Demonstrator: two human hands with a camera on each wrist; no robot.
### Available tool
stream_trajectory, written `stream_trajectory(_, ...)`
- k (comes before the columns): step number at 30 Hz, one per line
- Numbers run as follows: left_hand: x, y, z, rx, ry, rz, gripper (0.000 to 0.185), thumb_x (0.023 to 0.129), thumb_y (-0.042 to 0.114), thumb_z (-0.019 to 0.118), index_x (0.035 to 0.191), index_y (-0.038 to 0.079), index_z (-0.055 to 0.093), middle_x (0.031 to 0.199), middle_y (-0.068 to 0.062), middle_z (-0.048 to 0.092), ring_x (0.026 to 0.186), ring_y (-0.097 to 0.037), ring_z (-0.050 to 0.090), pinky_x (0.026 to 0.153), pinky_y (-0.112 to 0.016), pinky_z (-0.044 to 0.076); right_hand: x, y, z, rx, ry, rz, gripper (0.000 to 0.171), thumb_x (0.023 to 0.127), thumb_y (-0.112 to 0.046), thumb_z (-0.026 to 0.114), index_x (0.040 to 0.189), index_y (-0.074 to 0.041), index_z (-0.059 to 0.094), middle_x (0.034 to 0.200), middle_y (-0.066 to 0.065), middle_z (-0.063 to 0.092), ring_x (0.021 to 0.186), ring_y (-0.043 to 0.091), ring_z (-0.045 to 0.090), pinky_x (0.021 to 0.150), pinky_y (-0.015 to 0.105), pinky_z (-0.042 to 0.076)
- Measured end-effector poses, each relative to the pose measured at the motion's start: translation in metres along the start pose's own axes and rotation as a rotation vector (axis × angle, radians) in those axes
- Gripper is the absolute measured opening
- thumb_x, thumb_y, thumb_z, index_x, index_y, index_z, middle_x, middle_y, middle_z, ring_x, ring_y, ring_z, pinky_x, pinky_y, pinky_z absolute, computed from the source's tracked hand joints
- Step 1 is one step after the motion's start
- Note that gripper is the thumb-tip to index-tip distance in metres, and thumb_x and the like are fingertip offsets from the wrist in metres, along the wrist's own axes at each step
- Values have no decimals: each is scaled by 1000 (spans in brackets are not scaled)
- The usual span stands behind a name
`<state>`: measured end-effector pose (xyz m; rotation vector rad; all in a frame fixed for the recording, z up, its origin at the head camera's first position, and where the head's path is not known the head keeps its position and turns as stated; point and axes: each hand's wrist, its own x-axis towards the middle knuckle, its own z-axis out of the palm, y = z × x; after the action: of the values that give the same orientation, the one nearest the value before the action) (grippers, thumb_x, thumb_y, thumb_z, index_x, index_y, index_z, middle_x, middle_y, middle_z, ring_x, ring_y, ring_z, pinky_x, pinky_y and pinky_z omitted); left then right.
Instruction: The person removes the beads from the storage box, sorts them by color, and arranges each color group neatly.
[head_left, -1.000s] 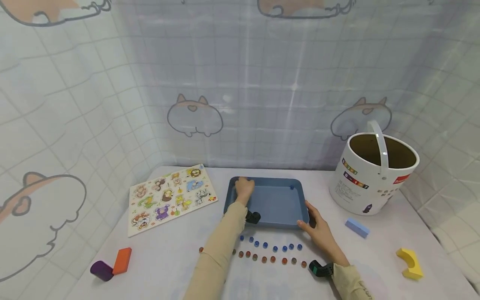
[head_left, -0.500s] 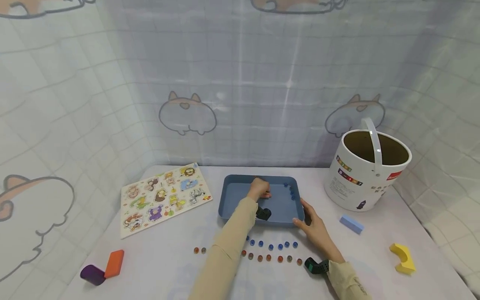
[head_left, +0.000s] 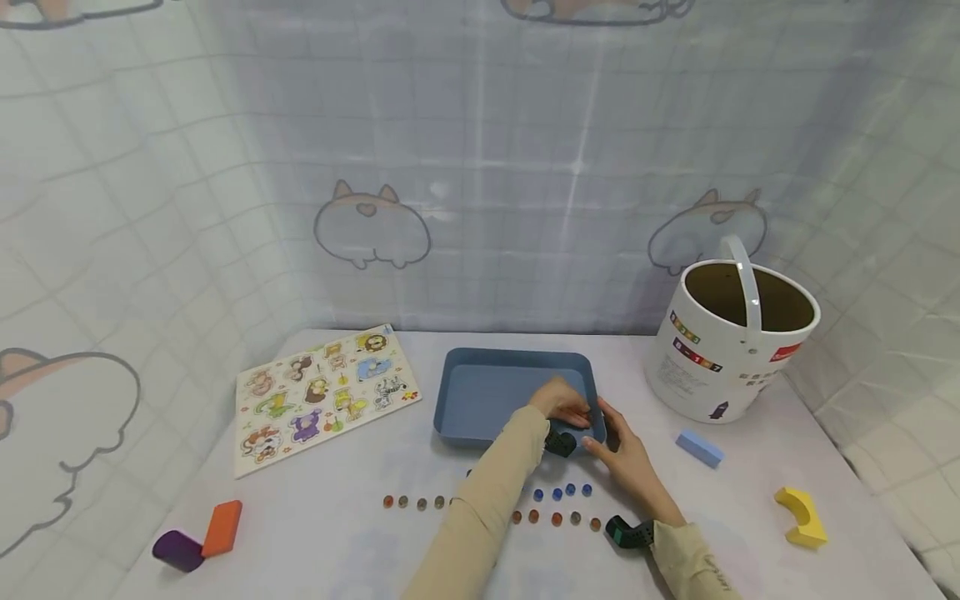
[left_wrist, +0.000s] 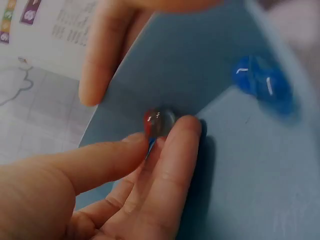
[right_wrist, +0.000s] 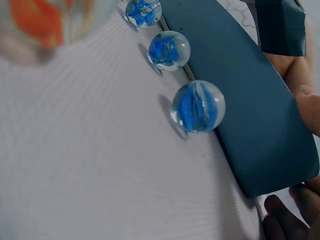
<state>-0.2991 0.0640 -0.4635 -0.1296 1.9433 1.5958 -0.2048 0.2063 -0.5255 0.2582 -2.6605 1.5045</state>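
Taking the blue tray (head_left: 480,400) as the landmark and reading from the left: far to its left and nearer the viewer, a purple block (head_left: 177,551) and an orange block (head_left: 222,527) lie touching each other. Just left of the tray sits an animal peg puzzle board (head_left: 322,395).

In front of the tray run two rows of marbles, a blue row (head_left: 562,492) nearer the tray and an orange-brown row (head_left: 480,510) beyond it toward the viewer.

The left hand (head_left: 561,403) reaches into the tray's near right corner. The left wrist view shows its thumb and fingertips closed on a clear marble with a red and blue swirl (left_wrist: 159,122), held against the tray floor; a blue marble (left_wrist: 262,84) lies loose close by in the tray.

The right hand (head_left: 626,457) rests at the tray's near right corner, fingers straight and slightly apart against the outer wall.

Right of the tray stands a white bucket (head_left: 731,346) with its handle upright. In front of the bucket lie a light blue block (head_left: 698,448) and, farther right, a yellow arch block (head_left: 802,517).
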Motion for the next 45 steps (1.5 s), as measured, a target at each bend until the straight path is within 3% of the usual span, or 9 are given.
stream_trajectory(8, 0, -6, -3, 67, 21, 1, 12, 88, -4, 64, 92, -14, 69, 98, -26, 71, 90, -32, 72, 74, -31, 59, 0, 2, 6, -12, 3, 0, 73, 92, -25, 66, 153, -10, 28, 148, 26, 41, 136, 41, 42, 109, 53, 35)
stream_trajectory(13, -5, 0, -16, 115, 9, 0, 17, 92, 4, 63, 98, -9, 72, 98, -21, 73, 74, -21, 74, 69, -25, 58, -1, 2, 3, -22, 7, 0, 73, 93, -28, 64, 153, -10, 27, 148, 27, 41, 136, 42, 41, 109, 56, 34)
stream_trajectory(17, -15, 9, -34, 130, -23, 35, 22, 93, 9, 63, 104, -9, 71, 96, -20, 74, 59, -11, 65, 64, -22, 55, 0, 1, 0, -23, 10, 6, 73, 93, -28, 63, 153, -10, 26, 148, 28, 40, 137, 44, 39, 110, 57, 31)
stream_trajectory(23, -44, 9, -75, 150, -126, 146, 34, 94, 15, 62, 121, -6, 64, 88, -7, 71, 63, -10, 63, 71, -28, 53, 0, 0, -1, -19, -15, 31, 76, 93, -32, 63, 154, -11, 23, 150, 29, 35, 139, 45, 35, 112, 57, 29)
stream_trajectory(29, -96, -20, -119, 190, -168, 249, 34, 97, 19, 58, 121, -5, 60, 93, -7, 69, 63, -10, 60, 62, -24, 48, -2, -1, 0, -35, -8, 42, 78, 92, -33, 65, 154, -12, 23, 152, 27, 34, 139, 44, 35, 112, 56, 29)
stream_trajectory(32, -123, -45, -142, 218, -142, 238, 29, 97, 19, 59, 114, -4, 63, 94, -11, 71, 59, -9, 56, 58, -25, 45, -3, -1, -1, -41, -15, 42, 77, 93, -33, 64, 154, -11, 23, 152, 28, 34, 140, 43, 34, 112, 57, 29)
stream_trajectory(36, -144, -77, -162, 311, -46, 226, 25, 95, 20, 63, 106, -1, 68, 87, -9, 72, 54, -9, 49, 54, -26, 41, -4, -3, -5, -48, -10, 44, 76, 94, -31, 63, 154, -11, 23, 151, 29, 33, 140, 45, 33, 112, 57, 28)
stream_trajectory(40, -152, -95, -163, 451, 65, 249, 15, 90, 16, 67, 95, 4, 74, 77, -4, 71, 51, -9, 47, 50, -24, 38, -3, -4, -6, -48, -5, 36, 75, 94, -30, 63, 154, -10, 22, 151, 31, 32, 140, 46, 32, 113, 57, 27)
stream_trajectory(45, -153, -103, -154, 572, 158, 249, 3, 79, 8, 74, 82, 7, 75, 72, 1, 69, 56, -10, 52, 51, -22, 42, -3, -5, -1, -45, -13, 32, 76, 94, -30, 64, 154, -10, 23, 150, 30, 35, 139, 45, 35, 111, 56, 31)
